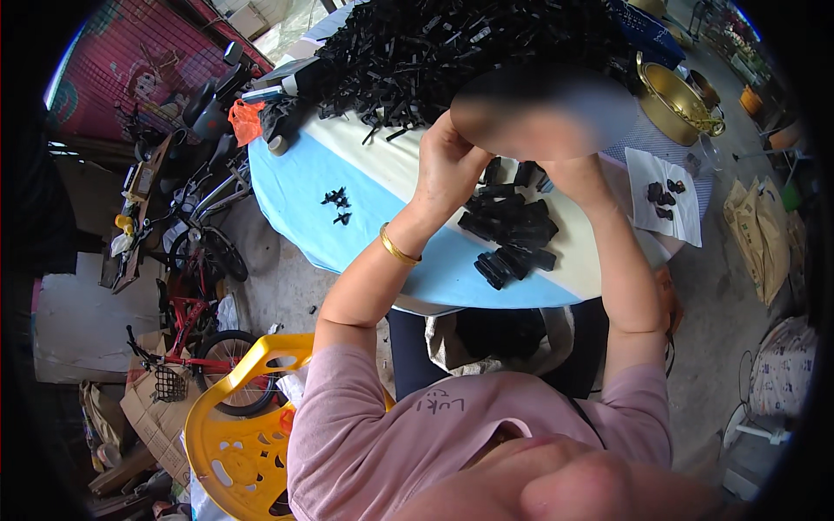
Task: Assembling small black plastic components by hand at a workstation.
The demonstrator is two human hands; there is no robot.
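Note:
Both my hands are raised close together over the far middle of a round table [304, 208] with a blue and cream cover. A blurred oval patch hides the fingers of my left hand [447, 165] and my right hand [575, 176], and anything they may hold. Just below them lie bundles of black, strip-like pieces [512, 221]. Behind, a large heap of similar black pieces [469, 39] covers the far side. A few small black bits [337, 205] sit on the blue part at left. To the right, a white sheet [645, 174] carries several dark lumps [662, 198].
A gold-coloured metal pot [673, 104] stands at the table's far right. An orange plastic bag [246, 122] lies at its left edge. An open pale bag [443, 343] with dark contents rests at my lap. A yellow chair [230, 425] and a red bicycle [187, 326] are at left.

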